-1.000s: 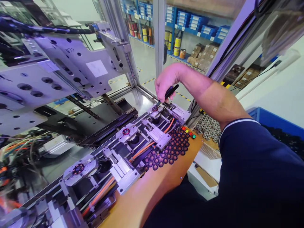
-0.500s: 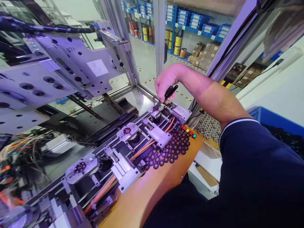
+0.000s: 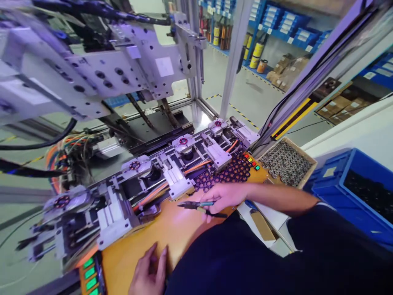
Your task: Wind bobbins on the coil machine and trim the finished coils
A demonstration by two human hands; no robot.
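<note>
My right hand (image 3: 225,197) is closed around the handles of a pair of pliers (image 3: 192,205), held low over the front of the orange worktop (image 3: 175,229). The jaws point left. My left hand (image 3: 150,270) is at the bottom, near the worktop's front edge, its fingers apart and holding nothing. Beyond both hands runs a row of metal fixtures, each with a small dark-and-red ring part, such as this ring (image 3: 183,141) and another ring (image 3: 135,165). Many dark ring parts (image 3: 229,172) lie on the worktop just beyond my right hand.
Green-lit buttons (image 3: 90,272) sit at the worktop's left end, coloured buttons (image 3: 252,162) at its right. A box of metal parts (image 3: 287,162) and a blue bin (image 3: 340,168) stand at right. A large machine plate (image 3: 135,69) overhangs the left side.
My right hand has come back from the far fixture to the near worktop with the pliers. My left hand has entered at the bottom. The view has shifted, showing more of the left end.
</note>
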